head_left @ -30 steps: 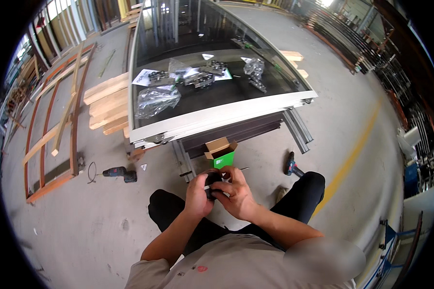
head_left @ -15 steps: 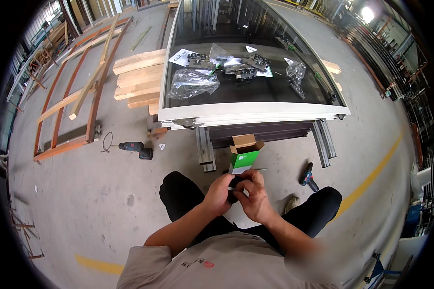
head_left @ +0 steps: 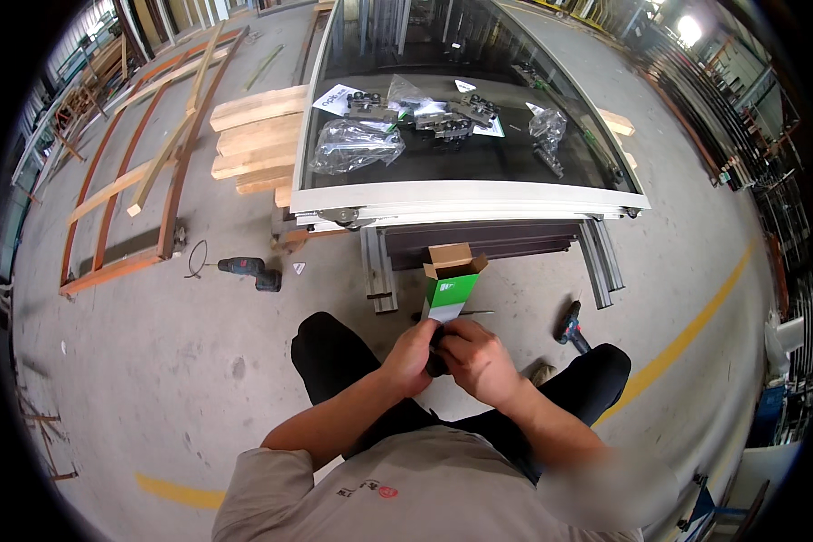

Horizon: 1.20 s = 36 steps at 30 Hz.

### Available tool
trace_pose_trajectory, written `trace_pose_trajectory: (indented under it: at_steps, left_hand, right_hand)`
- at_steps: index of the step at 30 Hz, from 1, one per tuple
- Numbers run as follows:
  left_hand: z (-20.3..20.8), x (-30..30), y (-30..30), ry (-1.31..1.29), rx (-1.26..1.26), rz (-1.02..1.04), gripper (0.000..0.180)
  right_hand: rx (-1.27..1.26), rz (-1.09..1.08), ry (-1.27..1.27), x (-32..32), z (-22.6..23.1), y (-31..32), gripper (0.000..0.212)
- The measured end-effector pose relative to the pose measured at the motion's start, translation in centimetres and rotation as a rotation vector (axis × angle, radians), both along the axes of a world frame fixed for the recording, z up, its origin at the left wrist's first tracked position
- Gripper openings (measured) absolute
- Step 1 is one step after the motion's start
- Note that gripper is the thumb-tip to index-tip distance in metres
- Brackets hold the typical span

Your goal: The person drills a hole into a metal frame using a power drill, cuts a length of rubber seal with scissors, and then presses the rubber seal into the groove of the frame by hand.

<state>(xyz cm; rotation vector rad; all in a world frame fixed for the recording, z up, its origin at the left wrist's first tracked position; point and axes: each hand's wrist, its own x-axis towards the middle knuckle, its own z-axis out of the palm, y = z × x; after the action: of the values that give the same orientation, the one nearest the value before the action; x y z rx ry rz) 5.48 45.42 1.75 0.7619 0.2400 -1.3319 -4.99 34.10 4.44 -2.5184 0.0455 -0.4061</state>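
Your left hand point(head_left: 408, 356) has its fingers closed around a small black part point(head_left: 436, 363), on the near side of the open green-and-white carton point(head_left: 452, 291); your right hand point(head_left: 481, 361) curls against that part, but I cannot tell whether its fingertips pinch it or merely press. The part looks light and stiff, perhaps smooth enough to slip, so cradling its sides in your left palm should steady it best. Your fingers hide most of its outline, leaving its exact kind hard to make out; the carton's lower end also vanishes behind your hands, and its contents don't show. Beyond the carton lies a white-framed glass panel point(head_left: 479, 193), its far end cut off by the view, bearing dark metal fittings point(head_left: 447, 125). One cordless drill point(head_left: 571, 325) lies right of the carton, a second drill point(head_left: 255, 271) well to its left.
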Motion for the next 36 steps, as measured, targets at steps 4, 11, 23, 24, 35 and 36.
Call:
trace_pose_trajectory:
  at_steps: [4,11,23,24,35,36]
  left_hand:
    - [0.1,-0.3,0.1,-0.063,0.063,-0.086,0.026]
    - [-0.7,-1.5,-0.5,-0.068,0.064,0.02,0.028]
    - [-1.5,-1.5,-1.3,-0.133,0.13,0.013,0.027]
    - [-1.9,-1.5,-1.4,-0.116,0.113,0.007,0.027]
    - [-5.6,-2.0,-2.4,0.038,-0.07,0.001,0.038]
    - [-5.8,-1.9,-2.3,0.086,-0.097,-0.018,0.028]
  right_hand:
    - [-0.08,0.069,0.074,0.1,0.4,-0.5,0.014]
    - [-0.221,0.043,0.033,0.2,-0.5,0.5,0.016]
    - [0.032,0.039,0.001,-1.2,-0.1,-0.6,0.01]
    - [0.037,0.054,0.02,-1.2,-0.1,-0.7,0.01]
    - [-0.185,0.044,0.114,-1.2,-0.5,-1.4,0.012]
    - [-0.207,0.056,0.105,-1.2,-0.6,-1.4,0.011]
